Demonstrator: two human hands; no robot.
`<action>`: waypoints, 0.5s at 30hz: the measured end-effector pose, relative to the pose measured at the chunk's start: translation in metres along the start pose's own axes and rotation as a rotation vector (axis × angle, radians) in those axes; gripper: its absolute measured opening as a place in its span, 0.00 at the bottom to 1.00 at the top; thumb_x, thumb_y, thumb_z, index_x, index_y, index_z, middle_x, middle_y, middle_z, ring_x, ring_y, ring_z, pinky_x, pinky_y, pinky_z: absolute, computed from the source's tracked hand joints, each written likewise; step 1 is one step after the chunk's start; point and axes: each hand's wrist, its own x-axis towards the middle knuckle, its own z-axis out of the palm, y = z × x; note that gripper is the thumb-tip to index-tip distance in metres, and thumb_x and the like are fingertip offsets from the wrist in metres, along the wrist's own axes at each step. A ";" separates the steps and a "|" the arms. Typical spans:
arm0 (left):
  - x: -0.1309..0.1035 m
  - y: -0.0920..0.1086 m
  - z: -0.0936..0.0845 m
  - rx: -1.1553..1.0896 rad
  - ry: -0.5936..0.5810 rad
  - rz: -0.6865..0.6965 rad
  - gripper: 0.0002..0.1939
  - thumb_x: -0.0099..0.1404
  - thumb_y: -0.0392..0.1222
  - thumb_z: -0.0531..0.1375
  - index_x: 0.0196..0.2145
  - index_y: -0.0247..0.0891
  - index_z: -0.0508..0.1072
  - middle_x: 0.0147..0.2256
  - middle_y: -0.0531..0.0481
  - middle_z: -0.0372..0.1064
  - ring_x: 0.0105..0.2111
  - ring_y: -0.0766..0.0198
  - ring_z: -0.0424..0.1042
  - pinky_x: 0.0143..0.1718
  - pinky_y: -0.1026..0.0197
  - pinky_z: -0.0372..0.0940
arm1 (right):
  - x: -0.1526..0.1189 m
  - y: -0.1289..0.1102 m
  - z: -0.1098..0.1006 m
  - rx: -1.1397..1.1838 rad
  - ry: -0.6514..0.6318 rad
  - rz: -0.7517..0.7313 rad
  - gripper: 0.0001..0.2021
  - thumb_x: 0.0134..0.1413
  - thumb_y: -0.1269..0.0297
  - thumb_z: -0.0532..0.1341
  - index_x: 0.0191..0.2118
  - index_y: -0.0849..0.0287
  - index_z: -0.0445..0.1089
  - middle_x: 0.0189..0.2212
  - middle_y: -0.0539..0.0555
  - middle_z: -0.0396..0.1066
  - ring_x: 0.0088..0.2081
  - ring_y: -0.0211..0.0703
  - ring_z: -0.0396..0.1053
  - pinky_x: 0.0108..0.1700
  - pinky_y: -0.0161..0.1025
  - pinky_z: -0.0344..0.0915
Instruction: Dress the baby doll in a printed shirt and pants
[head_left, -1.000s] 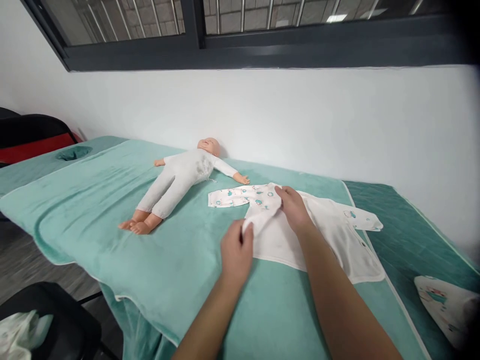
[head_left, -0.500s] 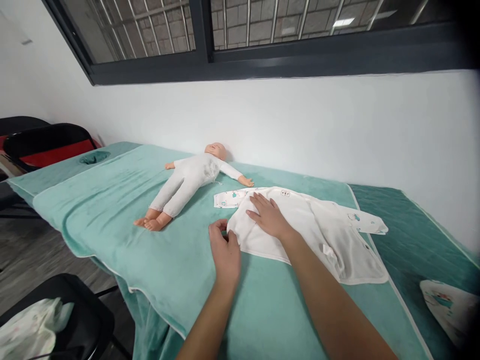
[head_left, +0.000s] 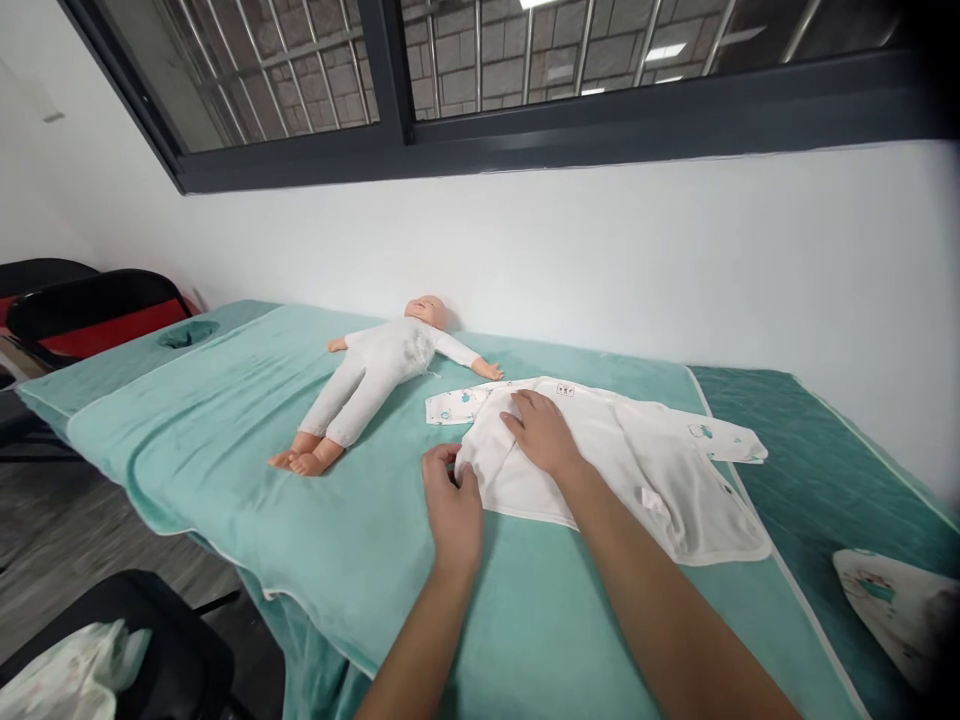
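A white long-sleeved baby top (head_left: 607,440) with small printed pictures on its sleeves lies spread open on the bed. My left hand (head_left: 454,505) is at its left edge, fingers curled and closed on the cloth; the fingertips are partly hidden. Across the upper left part of the top rests my right hand (head_left: 545,432), open and flat with its fingers stretched out. Beyond my hands a baby doll (head_left: 375,375) in a white body lies on its back, one arm reaching close to the top's printed left sleeve.
A light green towel (head_left: 202,430) covers the bed, with a darker green cover (head_left: 817,440) at the right. Another printed white cloth (head_left: 885,600) lies at the right edge. A black chair (head_left: 169,640) holds folded cloth (head_left: 75,670). Behind runs a white wall (head_left: 600,260).
The view has shifted slightly, so the scene sits a little lower on the left. My right hand's fingers look slightly more bent; both hands stay at the same places on the top.
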 end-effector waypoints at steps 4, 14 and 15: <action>0.000 -0.005 0.002 -0.002 0.014 0.088 0.12 0.64 0.29 0.51 0.42 0.40 0.67 0.44 0.48 0.65 0.44 0.61 0.67 0.47 0.57 0.64 | -0.002 -0.002 0.003 -0.033 -0.074 -0.020 0.27 0.71 0.50 0.45 0.66 0.61 0.58 0.66 0.60 0.57 0.67 0.50 0.51 0.68 0.53 0.46; 0.000 -0.012 0.003 -0.013 0.082 0.158 0.21 0.63 0.25 0.48 0.50 0.40 0.65 0.52 0.44 0.65 0.55 0.58 0.65 0.55 0.52 0.64 | 0.009 -0.022 0.005 -0.122 -0.136 0.009 0.31 0.71 0.47 0.42 0.70 0.62 0.52 0.70 0.62 0.46 0.71 0.53 0.42 0.68 0.57 0.42; -0.001 -0.011 0.003 -0.002 0.068 0.161 0.22 0.62 0.24 0.47 0.49 0.40 0.65 0.52 0.43 0.64 0.55 0.58 0.64 0.55 0.52 0.64 | 0.009 -0.023 0.007 -0.123 -0.125 0.015 0.31 0.71 0.48 0.42 0.69 0.62 0.53 0.70 0.63 0.47 0.70 0.53 0.43 0.68 0.57 0.44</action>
